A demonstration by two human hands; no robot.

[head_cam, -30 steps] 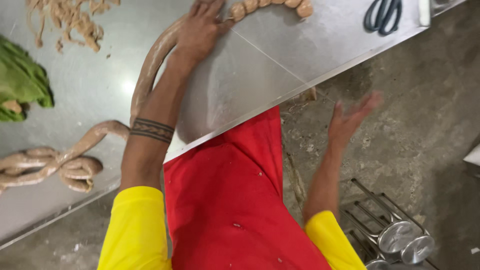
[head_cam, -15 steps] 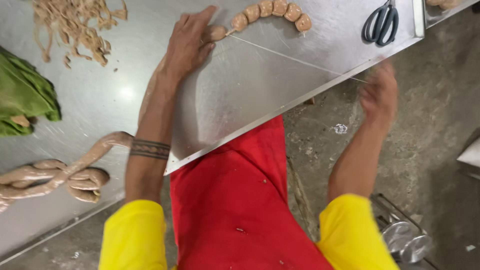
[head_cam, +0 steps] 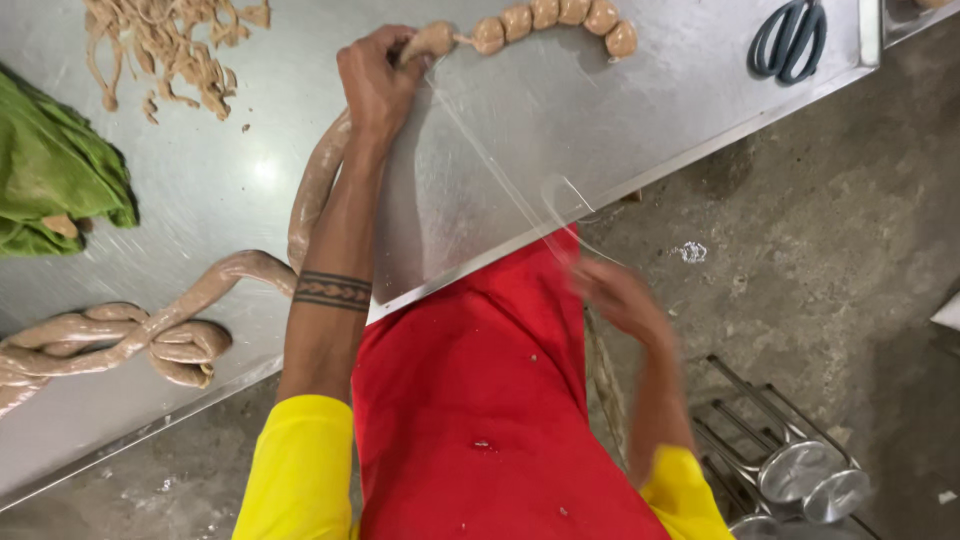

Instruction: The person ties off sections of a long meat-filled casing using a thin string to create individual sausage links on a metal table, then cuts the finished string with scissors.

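**Head view: left hand pinching a sausage rope on a steel counter**

Head camera looks straight down over a person in a red apron and yellow sleeves standing at a brushed stainless-steel counter point(head_cam: 600, 120). The left hand point(head_cam: 378, 80) is closed around the long, pale pink-brown sausage rope point(head_cam: 312, 190), gripping it where the unbroken rope meets a chain of small, round, tied-off sausage links point(head_cam: 545, 20). Those links curve away to the right of the fist near the far edge of the picture. Behind the hand, the rope runs back along the forearm, bends left across the counter and ends in a loose coil point(head_cam: 130, 340) near the counter's left end, well apart from the hand.

The right hand point(head_cam: 620, 295) is off the counter, just beyond its near edge and in front of the apron. It is motion-blurred; it seems loosely curled, but I cannot tell how open it is or whether it holds anything.

A pair of dark-handled scissors point(head_cam: 790, 35) lies at the counter's right end. A crumpled green cloth point(head_cam: 55, 170) sits at the left, with a heap of tangled, stringy beige casing scraps point(head_cam: 165, 40) beyond it. Shiny metal containers in a wire rack point(head_cam: 800, 475) stand on the grey concrete floor point(head_cam: 830, 230) at the lower right.
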